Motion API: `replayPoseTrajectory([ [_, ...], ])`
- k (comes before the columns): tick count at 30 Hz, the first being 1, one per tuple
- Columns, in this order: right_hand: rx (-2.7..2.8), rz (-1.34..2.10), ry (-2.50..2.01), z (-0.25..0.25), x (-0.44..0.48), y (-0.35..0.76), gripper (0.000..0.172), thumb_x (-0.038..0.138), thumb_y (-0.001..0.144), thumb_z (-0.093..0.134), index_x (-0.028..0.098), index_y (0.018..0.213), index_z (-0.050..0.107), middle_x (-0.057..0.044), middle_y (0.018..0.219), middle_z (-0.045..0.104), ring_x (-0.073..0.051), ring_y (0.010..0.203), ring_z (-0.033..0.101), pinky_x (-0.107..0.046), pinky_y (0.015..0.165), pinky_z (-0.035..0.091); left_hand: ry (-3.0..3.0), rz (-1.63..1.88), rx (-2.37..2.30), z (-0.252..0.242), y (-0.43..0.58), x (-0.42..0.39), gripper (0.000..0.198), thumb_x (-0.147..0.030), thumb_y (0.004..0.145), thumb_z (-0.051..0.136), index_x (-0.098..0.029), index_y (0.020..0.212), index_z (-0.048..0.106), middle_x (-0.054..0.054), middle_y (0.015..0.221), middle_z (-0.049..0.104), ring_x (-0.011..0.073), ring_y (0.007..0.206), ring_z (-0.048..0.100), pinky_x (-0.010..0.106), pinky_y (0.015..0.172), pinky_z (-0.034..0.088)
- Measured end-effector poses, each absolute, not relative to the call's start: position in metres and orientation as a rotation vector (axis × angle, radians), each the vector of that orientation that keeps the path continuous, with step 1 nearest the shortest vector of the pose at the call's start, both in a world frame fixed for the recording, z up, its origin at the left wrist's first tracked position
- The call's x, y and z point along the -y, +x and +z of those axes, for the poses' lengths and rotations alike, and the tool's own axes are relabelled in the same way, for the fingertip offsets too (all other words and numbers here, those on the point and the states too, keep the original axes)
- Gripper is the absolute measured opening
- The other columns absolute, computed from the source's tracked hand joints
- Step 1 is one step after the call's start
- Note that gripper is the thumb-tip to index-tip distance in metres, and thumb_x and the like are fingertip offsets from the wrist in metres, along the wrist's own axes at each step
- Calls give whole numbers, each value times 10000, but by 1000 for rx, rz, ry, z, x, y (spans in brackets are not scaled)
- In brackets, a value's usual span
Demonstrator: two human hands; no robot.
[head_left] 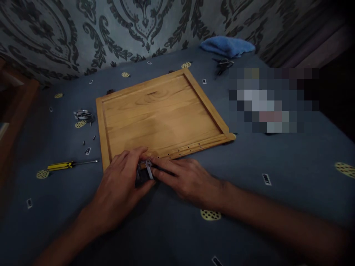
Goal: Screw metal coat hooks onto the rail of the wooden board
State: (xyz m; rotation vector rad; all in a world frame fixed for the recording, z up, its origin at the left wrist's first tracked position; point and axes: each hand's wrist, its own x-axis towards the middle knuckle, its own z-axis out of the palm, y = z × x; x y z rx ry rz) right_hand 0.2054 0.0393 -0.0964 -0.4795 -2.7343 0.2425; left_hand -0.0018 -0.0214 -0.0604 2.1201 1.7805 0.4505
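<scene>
A framed wooden panel (pixel 158 114) lies flat on the dark blue cloth, with a row of small holes along its near edge. At its near left corner is a metal hinge (pixel 149 170), partly covered by my fingers. My left hand (pixel 119 188) curls around the hinge, its thumb on the near side and its fingers over the panel's edge. From the right, my right hand (pixel 191 181) presses closed fingers against the hinge's side. How the hinge sits against the panel's edge is hidden.
Left of the panel lie a yellow-handled screwdriver (pixel 62 165), a few loose screws (pixel 94 137) and more metal hardware (pixel 84 115). Dark-handled scissors (pixel 224 64) and a folded blue towel (pixel 227 46) lie at the back right. A patterned wall covering (pixel 146 29) rises behind.
</scene>
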Motion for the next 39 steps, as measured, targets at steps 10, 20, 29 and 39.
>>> replayPoseTrajectory([
  [10,2698,205,-463,-99,-39,206,290,90,959,484,124,1205,633,-148,1336,649,-215,905,720,-325,666,603,2002,419,-1759,-52,-13,19,723,-270,754,765,-353,1369,393,7,1193,668,259,1125,634,456,949,526],
  [20,2718,226,-494,-103,-39,205,411,21,868,528,153,1240,640,-134,1328,658,-206,911,707,-312,677,588,1990,527,-1758,-30,-37,11,551,-451,852,663,-303,1344,467,36,1096,696,256,1032,675,419,878,531],
  [29,2668,216,-503,-106,-39,205,445,-4,836,535,161,1231,659,-129,1316,671,-233,960,736,-340,718,616,1961,544,-2070,-20,-85,-4,304,-417,880,496,-201,1052,625,73,1066,717,252,970,645,379,829,499],
  [39,2576,146,-471,-106,-40,205,421,-19,836,473,175,1136,696,-107,1256,710,-198,850,760,-311,681,628,1846,515,-2334,-38,-141,3,358,-405,888,399,-192,1055,634,97,1101,703,270,1058,611,391,885,467],
])
